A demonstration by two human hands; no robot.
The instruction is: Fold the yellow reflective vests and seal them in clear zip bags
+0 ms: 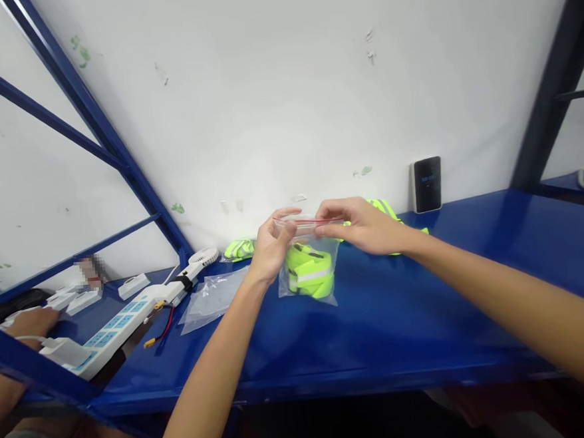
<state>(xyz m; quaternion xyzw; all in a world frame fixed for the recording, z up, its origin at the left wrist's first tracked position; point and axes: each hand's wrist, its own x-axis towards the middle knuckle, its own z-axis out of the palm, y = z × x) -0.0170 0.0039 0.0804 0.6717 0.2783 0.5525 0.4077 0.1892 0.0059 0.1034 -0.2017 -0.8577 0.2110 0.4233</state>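
Both hands grip a clear zip bag point(333, 295) by its top edge, where a red seal line runs across. Inside the bag sits a folded neon-yellow reflective vest point(310, 271) with silver stripes. My left hand point(272, 244) pinches the left end of the bag's mouth between thumb and fingers. At the right end, my right hand point(355, 224) pinches the seal with thumb and forefinger. The bag hangs upright just above the blue shelf. Behind my right hand lies more neon-yellow reflective fabric point(382, 207), partly hidden by it.
Flat clear bags point(212, 301) lie left of my left hand, near a bagged yellow bundle point(240, 249) and a small white fan point(203, 257). A long power strip point(117, 328) crosses the left side. A black-fronted device point(426, 184) stands against the wall. Another person's hand point(34, 324) is far left.
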